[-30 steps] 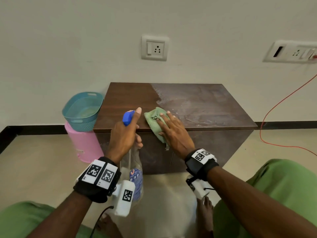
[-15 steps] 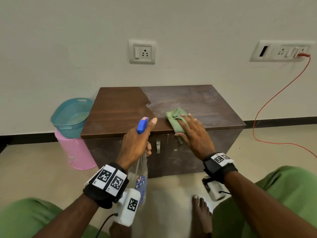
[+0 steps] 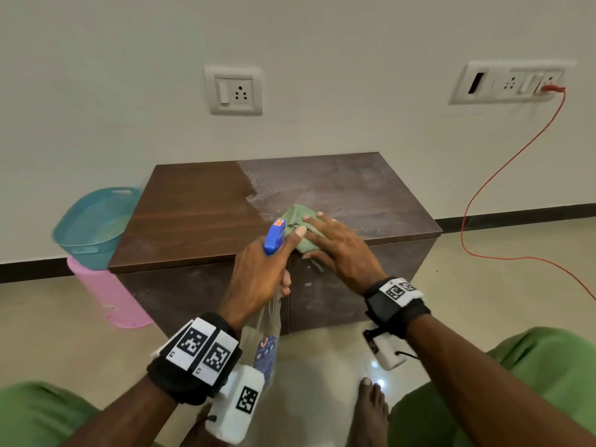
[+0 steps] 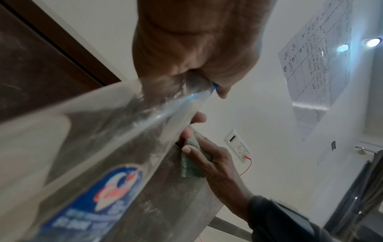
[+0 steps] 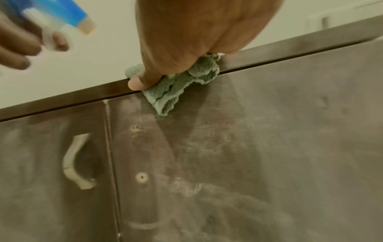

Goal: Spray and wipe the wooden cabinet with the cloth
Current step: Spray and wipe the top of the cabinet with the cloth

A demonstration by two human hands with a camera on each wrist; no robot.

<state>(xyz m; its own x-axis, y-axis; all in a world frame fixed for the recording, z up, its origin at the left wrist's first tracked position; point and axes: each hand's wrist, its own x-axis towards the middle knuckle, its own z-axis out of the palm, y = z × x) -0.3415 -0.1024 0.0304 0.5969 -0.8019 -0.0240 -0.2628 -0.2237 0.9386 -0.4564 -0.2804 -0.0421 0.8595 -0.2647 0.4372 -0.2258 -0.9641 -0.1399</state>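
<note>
Dark brown wood makes up the cabinet (image 3: pixel 200 217), a low two-door unit standing against a pale wall. Its left half is looking clean and rich in colour, while the right half of the top and the door fronts are showing a grey, streaky film. A green cloth (image 3: pixel 298 217) is lying bunched at the front edge of the top, near the middle, with one corner hanging over the edge onto the right door.

A teal basket (image 3: pixel 92 227) is sitting on a pink bin (image 3: pixel 106 295) just left of the cabinet. A red cable (image 3: pixel 503 175) is running from a wall socket (image 3: pixel 512 82) down to the floor on the right.

The right hand (image 3: pixel 342 246) is lying flat on the cloth with fingers spread, thumb pressing the cloth at the edge. The left hand (image 3: pixel 258 279) is wrapped around a clear spray bottle (image 3: pixel 264 333), held upright in front of the doors, its blue nozzle (image 3: pixel 274 237) just beside the cloth and partly covering it in the head view.
</note>
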